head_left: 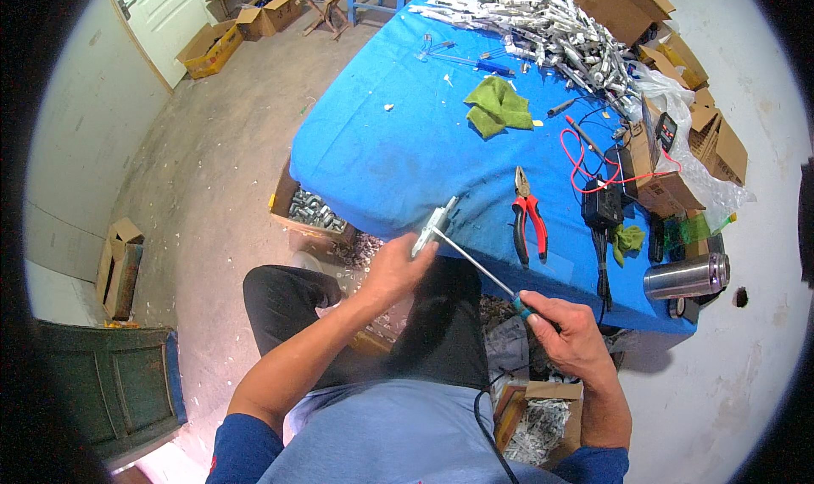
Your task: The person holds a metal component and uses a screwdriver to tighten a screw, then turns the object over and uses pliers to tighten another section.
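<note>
My left hand (397, 269) is closed around a small white and metal part (434, 226), holding it just over the front edge of the blue-covered table (381, 136). In my right hand (561, 330) is a screwdriver (482, 267) with a dark teal handle. Its long shaft slants up and left, and the tip meets the white part. Whether the tip sits in a screw or a slot is too small to tell. A pair of pliers (530, 217) with red and black handles lies on the cloth to the right of the part.
A heap of similar white parts (560, 30) covers the table's far side. Nearby lie a green cloth (498, 107), a red cable (573, 158), a black power adapter (601, 203) and a steel tumbler (687, 276). Boxes of metal pieces (314, 208) and scraps (543, 425) stand below.
</note>
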{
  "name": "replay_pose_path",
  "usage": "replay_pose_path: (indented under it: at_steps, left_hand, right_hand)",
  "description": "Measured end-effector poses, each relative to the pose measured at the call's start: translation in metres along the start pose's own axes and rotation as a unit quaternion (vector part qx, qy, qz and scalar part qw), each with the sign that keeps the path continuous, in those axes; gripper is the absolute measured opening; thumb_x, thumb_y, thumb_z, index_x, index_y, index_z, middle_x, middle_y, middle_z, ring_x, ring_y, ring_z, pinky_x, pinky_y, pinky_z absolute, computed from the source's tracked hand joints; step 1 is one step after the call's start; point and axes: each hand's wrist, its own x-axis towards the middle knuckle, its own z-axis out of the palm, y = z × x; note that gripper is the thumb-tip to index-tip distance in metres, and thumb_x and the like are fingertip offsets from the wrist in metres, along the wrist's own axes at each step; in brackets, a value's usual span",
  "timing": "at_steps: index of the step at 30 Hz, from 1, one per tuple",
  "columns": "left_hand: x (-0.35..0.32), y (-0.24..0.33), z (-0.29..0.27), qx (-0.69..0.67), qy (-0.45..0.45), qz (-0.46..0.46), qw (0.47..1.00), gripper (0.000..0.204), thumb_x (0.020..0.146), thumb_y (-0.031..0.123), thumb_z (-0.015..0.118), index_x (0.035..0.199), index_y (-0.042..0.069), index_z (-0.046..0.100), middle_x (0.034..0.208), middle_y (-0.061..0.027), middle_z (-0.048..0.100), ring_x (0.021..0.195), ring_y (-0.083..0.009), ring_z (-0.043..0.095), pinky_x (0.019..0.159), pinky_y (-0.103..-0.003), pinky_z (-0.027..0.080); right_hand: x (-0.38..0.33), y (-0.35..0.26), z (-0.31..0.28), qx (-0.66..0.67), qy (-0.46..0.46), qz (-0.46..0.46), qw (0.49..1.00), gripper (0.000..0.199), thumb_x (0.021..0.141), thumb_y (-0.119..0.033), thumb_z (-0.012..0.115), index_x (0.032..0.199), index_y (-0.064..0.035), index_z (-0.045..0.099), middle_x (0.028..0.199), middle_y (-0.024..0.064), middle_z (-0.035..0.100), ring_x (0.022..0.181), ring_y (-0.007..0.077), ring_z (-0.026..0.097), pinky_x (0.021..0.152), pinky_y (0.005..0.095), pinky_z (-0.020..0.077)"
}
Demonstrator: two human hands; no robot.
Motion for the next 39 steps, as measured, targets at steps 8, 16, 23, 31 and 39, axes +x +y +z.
replay_pose_path:
  at_steps: [8,16,23,31,39]
  left_hand:
    - [-0.005,0.012,0.0,0.085,0.028,0.022,0.996,0.045,0.099,0.04,0.053,0.086,-0.002,0.059,0.071,-0.0211,0.062,0.068,-0.0393,0.061,0.063,-0.047,0.046]
    - [-0.008,0.034,-0.01,0.156,0.047,0.025,0.986,0.041,0.098,0.037,0.055,0.086,-0.002,0.059,0.073,-0.0258,0.063,0.075,-0.0467,0.062,0.067,-0.054,0.047]
    - [-0.007,0.03,-0.01,0.144,0.051,0.029,0.988,0.042,0.097,0.037,0.056,0.085,-0.003,0.059,0.073,-0.0272,0.063,0.074,-0.048,0.062,0.067,-0.055,0.048]
    - [-0.007,0.031,-0.011,0.16,0.043,0.032,0.986,0.04,0.097,0.035,0.056,0.086,-0.003,0.058,0.072,-0.0271,0.062,0.072,-0.048,0.062,0.067,-0.055,0.048]
    - [0.002,0.03,-0.017,0.169,0.055,0.057,0.982,0.038,0.095,0.034,0.059,0.085,-0.002,0.057,0.073,-0.0269,0.063,0.075,-0.0476,0.063,0.067,-0.055,0.048]
  right_hand:
    - [0.006,-0.004,-0.009,-0.035,-0.027,0.009,0.999,0.033,0.091,-0.005,0.062,0.124,-0.0018,0.065,0.088,0.0131,0.07,0.075,0.0184,0.065,0.071,0.0304,0.0515]
    - [0.011,0.009,-0.007,0.218,-0.075,0.239,0.943,0.035,0.096,-0.019,0.061,0.127,-0.0033,0.063,0.083,0.0062,0.069,0.066,0.0131,0.059,0.066,0.0314,0.0514]
    - [0.002,0.003,0.008,0.095,-0.024,0.108,0.989,0.034,0.098,-0.017,0.059,0.128,-0.0024,0.062,0.096,0.0094,0.071,0.083,0.013,0.064,0.08,0.0272,0.0515]
    - [0.007,0.011,0.004,0.304,-0.085,0.256,0.914,0.038,0.1,-0.022,0.059,0.134,-0.0046,0.059,0.084,0.0035,0.065,0.058,0.0058,0.054,0.05,0.0192,0.0425]
    - [-0.011,0.031,0.054,0.493,-0.019,0.313,0.811,0.043,0.099,-0.024,0.059,0.138,-0.0062,0.052,0.081,0.0094,0.064,0.049,0.0089,0.052,0.038,0.0188,0.0379]
